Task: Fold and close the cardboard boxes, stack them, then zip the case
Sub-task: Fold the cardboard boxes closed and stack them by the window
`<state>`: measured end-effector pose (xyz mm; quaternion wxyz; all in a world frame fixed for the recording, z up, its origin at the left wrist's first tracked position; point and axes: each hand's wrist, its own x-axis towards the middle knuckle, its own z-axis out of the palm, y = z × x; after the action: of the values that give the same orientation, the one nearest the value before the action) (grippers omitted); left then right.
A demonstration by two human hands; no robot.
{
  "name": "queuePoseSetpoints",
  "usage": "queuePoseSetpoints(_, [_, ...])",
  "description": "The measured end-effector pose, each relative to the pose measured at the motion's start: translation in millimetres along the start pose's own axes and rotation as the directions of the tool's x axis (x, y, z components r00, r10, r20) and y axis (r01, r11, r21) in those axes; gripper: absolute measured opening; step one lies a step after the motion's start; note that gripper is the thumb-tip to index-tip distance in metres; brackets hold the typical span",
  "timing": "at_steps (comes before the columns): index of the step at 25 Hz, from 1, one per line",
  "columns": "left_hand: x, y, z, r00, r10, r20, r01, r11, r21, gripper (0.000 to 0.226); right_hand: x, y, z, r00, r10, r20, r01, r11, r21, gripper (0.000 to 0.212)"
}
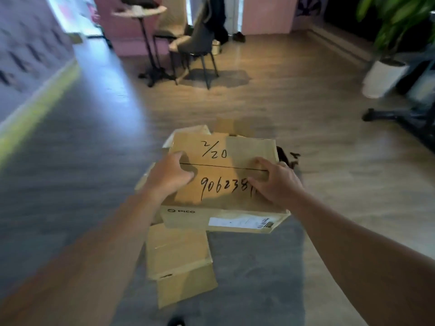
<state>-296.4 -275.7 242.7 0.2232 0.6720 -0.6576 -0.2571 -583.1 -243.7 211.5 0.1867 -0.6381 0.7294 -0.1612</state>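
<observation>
Closing step: left hand point(170, 176) and right hand point(274, 182) rest with curled fingers pressing the top flaps of the box point(223, 180) shut along the seam, box on a lower box point(179, 262) on the floor; next likely squaring the stack.

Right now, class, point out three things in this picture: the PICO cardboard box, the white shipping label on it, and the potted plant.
PICO cardboard box point(211, 149), head view, on the far top flap beside the handwritten 2/20.
White shipping label point(235, 221), head view, on the label's middle, on the box's near side.
Potted plant point(382, 77), head view, on the white pot.
</observation>
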Motion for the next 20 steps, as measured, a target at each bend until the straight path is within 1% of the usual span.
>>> queuePoseSetpoints(2, [-33,-5,-76,0.993,-0.089,-0.074,0.088,0.996,-0.014,0.052,-13,-72,-30,0.994,-0.108,0.035,0.108,0.994,-0.003,0.077])
queuePoseSetpoints(5, [-89,-33,-171,0.975,-0.162,-0.155,0.156,0.987,-0.05,0.035,-38,-170,-49,0.965,-0.239,0.11,0.24,0.971,-0.003,0.08])
queuePoseSetpoints(7, [-117,-55,-219,0.969,-0.175,-0.176,0.165,0.984,-0.068,0.024,-51,-224,-47,0.946,-0.29,0.144,0.291,0.957,0.018,0.08])
queuePoseSetpoints(10, [-156,-106,-294,0.953,-0.214,-0.215,0.201,0.976,-0.085,0.018,-78,-314,-29,0.911,-0.382,0.153,0.379,0.924,0.054,0.078])
queuePoseSetpoints(12, [-175,-142,-341,0.941,-0.23,-0.246,0.216,0.973,-0.085,0.014,-94,-373,-13,0.9,-0.406,0.159,0.401,0.914,0.068,0.079])
queuePoseSetpoints(14, [-190,-173,-382,0.938,-0.228,-0.262,0.216,0.974,-0.075,0.014,-107,-423,4,0.901,-0.404,0.158,0.4,0.915,0.056,0.079])
queuePoseSetpoints(16, [-198,-202,-416,0.933,-0.229,-0.276,0.218,0.973,-0.072,0.018,-115,-468,20,0.894,-0.42,0.153,0.415,0.907,0.067,0.078])
queuePoseSetpoints(20, [-200,-258,-475,0.91,-0.253,-0.328,0.237,0.967,-0.088,0.032,-114,-552,50,0.85,-0.507,0.144,0.499,0.862,0.091,0.073])
